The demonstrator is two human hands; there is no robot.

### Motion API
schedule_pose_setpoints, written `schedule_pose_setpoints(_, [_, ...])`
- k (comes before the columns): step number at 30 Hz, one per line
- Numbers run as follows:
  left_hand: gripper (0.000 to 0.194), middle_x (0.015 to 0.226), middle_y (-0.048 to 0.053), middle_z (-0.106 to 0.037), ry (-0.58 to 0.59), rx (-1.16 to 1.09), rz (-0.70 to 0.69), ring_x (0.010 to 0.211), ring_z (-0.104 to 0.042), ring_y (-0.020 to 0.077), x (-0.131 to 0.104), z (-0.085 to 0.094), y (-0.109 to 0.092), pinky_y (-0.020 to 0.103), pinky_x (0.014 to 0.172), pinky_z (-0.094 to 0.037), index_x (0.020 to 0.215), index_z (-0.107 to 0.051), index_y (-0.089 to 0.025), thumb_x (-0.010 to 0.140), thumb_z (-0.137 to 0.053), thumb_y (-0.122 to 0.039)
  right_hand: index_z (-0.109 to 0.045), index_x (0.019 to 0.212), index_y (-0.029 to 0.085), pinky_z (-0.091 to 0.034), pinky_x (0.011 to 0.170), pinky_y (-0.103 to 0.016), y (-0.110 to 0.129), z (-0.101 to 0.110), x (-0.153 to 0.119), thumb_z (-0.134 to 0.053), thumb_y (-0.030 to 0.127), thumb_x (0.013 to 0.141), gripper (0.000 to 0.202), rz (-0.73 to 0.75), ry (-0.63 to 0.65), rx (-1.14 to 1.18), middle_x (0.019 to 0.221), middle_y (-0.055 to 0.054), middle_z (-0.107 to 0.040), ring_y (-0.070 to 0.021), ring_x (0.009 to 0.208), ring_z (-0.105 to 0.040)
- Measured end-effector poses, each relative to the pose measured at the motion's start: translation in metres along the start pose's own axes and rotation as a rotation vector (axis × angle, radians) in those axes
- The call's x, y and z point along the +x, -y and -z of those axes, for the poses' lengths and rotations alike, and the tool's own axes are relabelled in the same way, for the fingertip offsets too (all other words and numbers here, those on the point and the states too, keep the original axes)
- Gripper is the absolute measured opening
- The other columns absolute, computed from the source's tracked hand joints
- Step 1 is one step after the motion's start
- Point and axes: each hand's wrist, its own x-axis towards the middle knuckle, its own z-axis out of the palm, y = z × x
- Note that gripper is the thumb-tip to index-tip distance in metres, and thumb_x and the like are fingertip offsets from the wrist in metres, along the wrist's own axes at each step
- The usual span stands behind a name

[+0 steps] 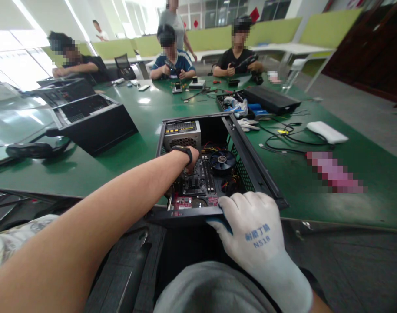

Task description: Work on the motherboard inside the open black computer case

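An open black computer case (255, 163) lies on its side at the table's near edge. Bare, with a dark band at the wrist, my left hand (193, 157) reaches down into it beside the power supply (183, 134); its fingers are mostly hidden. The motherboard (198, 180) lies under that hand, with a round black fan (222, 161) to the right. A red circuit board (183, 201) sits near the front. My right hand (250, 221), in a white glove, is closed round the case's near rim, thumb below and fingers on top.
On the green table (315, 195), another open case (100, 126) stands at the left. Cables (289, 139), a white pouch (327, 132) and a glove (248, 124) lie at the right. A tray holding gloves (236, 107) is farther back. Several people sit or stand beyond.
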Motion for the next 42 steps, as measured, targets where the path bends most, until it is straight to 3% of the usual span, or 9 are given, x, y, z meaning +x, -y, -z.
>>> schedule_pose_setpoints(10, [0.07,0.12,0.014,-0.072,-0.011,-0.012,-0.012,0.113,-0.066,0.0294,0.01,-0.005,0.004,0.028,0.096,-0.051,0.117,-0.073,-0.014,0.053,-0.091,-0.038,-0.062,0.089,0.021,-0.02,0.072,-0.035,0.001,0.002,0.0,-0.073,0.046,0.078,0.029,-0.006,-0.013,0.0,0.075,-0.003,-0.053,-0.0208,0.074,-0.038])
schedule_pose_setpoints(19, [0.055,0.113,0.018,-0.074,-0.034,-0.039,-0.009,0.105,-0.069,0.0308,0.016,-0.009,0.007,0.03,0.089,-0.054,0.107,-0.077,-0.01,0.056,-0.088,-0.029,-0.061,0.09,0.022,-0.021,0.074,-0.037,0.001,0.002,0.0,-0.073,0.048,0.077,0.031,-0.022,0.018,0.004,0.078,-0.003,-0.054,-0.021,0.077,-0.039])
schedule_pose_setpoints(24, [0.048,0.111,0.016,-0.075,-0.025,-0.041,-0.009,0.105,-0.069,0.03,0.013,-0.007,0.005,0.029,0.09,-0.053,0.103,-0.078,-0.013,0.058,-0.085,-0.026,-0.06,0.091,0.023,-0.022,0.075,-0.037,0.002,0.001,-0.002,-0.072,0.049,0.078,0.031,-0.036,0.041,0.016,0.08,-0.002,-0.054,-0.022,0.079,-0.04])
schedule_pose_setpoints(35, [0.052,0.113,0.013,-0.075,-0.037,-0.018,-0.001,0.106,-0.068,0.0274,0.014,-0.009,0.005,0.025,0.089,-0.052,0.107,-0.077,-0.019,0.057,-0.085,-0.032,-0.06,0.092,0.023,-0.021,0.075,-0.037,0.001,-0.002,-0.003,-0.07,0.05,0.08,0.031,-0.038,0.042,0.03,0.081,-0.002,-0.054,-0.021,0.079,-0.04])
schedule_pose_setpoints(42, [0.053,0.11,0.015,-0.075,-0.03,-0.019,-0.003,0.104,-0.069,0.029,0.013,-0.008,0.004,0.029,0.09,-0.053,0.105,-0.078,-0.016,0.055,-0.087,-0.031,-0.06,0.09,0.023,-0.022,0.074,-0.036,0.001,0.0,-0.003,-0.074,0.049,0.076,0.032,-0.024,0.013,0.023,0.079,-0.002,-0.054,-0.0212,0.078,-0.04])
